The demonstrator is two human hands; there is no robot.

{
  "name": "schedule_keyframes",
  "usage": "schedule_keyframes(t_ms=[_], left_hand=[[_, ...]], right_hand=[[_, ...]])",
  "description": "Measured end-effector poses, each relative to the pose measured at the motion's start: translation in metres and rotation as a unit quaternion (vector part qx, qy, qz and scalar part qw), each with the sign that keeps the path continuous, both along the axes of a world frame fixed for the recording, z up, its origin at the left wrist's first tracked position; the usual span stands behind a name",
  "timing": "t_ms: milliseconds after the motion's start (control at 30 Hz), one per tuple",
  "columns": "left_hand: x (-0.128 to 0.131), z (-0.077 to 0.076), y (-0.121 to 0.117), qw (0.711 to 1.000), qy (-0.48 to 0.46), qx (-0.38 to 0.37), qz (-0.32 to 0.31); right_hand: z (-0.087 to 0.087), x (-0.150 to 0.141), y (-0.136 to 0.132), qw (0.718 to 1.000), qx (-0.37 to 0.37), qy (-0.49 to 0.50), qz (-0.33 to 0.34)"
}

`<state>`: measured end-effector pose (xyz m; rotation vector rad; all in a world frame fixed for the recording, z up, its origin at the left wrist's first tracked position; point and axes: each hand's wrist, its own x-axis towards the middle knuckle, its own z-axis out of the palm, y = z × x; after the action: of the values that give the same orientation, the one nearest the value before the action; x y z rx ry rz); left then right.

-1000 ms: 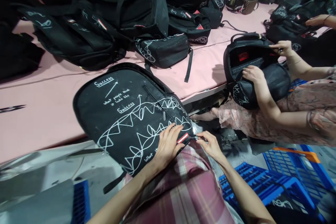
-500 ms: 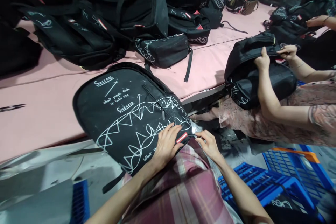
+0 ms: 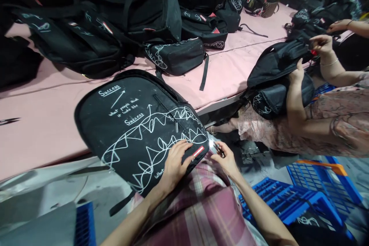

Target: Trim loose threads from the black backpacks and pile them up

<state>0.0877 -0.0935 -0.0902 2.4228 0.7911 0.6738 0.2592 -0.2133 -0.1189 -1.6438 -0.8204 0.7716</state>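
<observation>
A black backpack [image 3: 138, 128], scrawled with white loops and "Success," bridges the pink worktop [image 3: 37, 127] and a plaid-clothed lap [image 3: 198, 207]. The left hand [image 3: 175, 163] lies on it, thumb apart; the right hand [image 3: 225, 157], clamped on a dark tool [image 3: 220, 150], sits farther from the red label [image 3: 198, 152] than a second ago.

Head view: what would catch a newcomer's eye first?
Probably the black backpack marked "Success" in white, near the center, the left hand on it near a red label. The right hand, beside its corner, holds a dark tool. More black bags crowd the pink tabletop beyond.
</observation>
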Motion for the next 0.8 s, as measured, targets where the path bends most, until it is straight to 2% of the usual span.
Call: schedule_keyframes(t_ms=[100, 200, 267, 333, 467, 567, 667, 733, 800], left_hand=[[-0.011, 0.007, -0.006, 0.999, -0.032, -0.008, 0.029], [-0.017, 0.007, -0.017, 0.998, -0.012, 0.058, -0.016], [-0.017, 0.002, -0.027, 0.991, 0.022, 0.115, -0.063], [-0.014, -0.004, -0.035, 0.982, 0.059, 0.161, -0.08], [-0.009, -0.015, -0.045, 0.973, 0.087, 0.211, -0.044], [-0.009, -0.018, -0.045, 0.973, 0.077, 0.212, -0.047], [-0.012, -0.023, -0.043, 0.974, 0.06, 0.214, -0.044], [-0.013, -0.025, -0.041, 0.973, 0.054, 0.22, -0.042], [-0.014, -0.026, -0.04, 0.973, 0.054, 0.222, -0.043]], right_hand=[[0.005, -0.012, 0.005, 0.996, 0.006, -0.084, 0.042], [0.005, -0.02, 0.011, 0.984, 0.04, -0.168, 0.052], [0.004, -0.022, 0.013, 0.978, 0.065, -0.195, 0.038], [0.004, -0.022, 0.012, 0.976, 0.083, -0.201, 0.024], [0.002, -0.023, 0.007, 0.971, 0.094, -0.221, -0.006], [-0.002, -0.025, 0.008, 0.96, 0.108, -0.256, 0.011], [-0.003, -0.029, 0.01, 0.977, 0.09, -0.194, 0.008], [0.0, -0.032, 0.01, 0.995, 0.054, -0.085, -0.004], [0.002, -0.035, 0.005, 0.999, 0.021, 0.031, 0.036]])
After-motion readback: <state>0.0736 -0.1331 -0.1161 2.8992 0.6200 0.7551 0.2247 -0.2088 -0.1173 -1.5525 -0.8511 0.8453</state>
